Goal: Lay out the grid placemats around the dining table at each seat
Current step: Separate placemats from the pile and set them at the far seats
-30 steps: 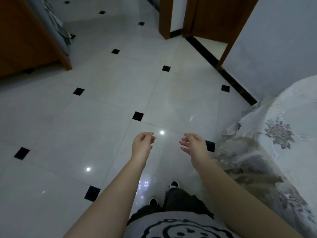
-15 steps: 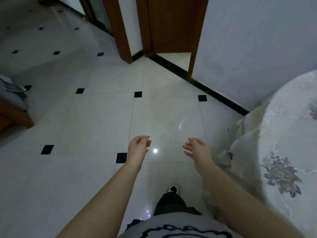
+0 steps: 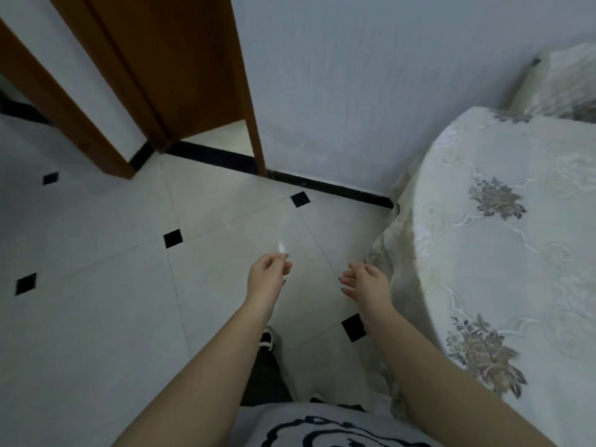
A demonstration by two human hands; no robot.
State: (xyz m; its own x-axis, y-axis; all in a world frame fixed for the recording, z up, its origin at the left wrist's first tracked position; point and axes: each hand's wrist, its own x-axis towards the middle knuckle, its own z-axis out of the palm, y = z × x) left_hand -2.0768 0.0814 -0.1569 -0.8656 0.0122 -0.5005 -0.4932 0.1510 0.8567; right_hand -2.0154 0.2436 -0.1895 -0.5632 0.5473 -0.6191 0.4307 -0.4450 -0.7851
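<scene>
**Hands empty, bench at right, no mats in view**

Your left hand hangs loosely curled over the tiled floor and holds nothing. Your right hand is relaxed with its fingers apart, also empty. No grid placemats show anywhere in frame. The bench, under a flowered tablecloth, fills the right side. Its rounded edge runs top to bottom just beside your right hand, which is the nearer one. You likely need to fetch the mats first.
</scene>
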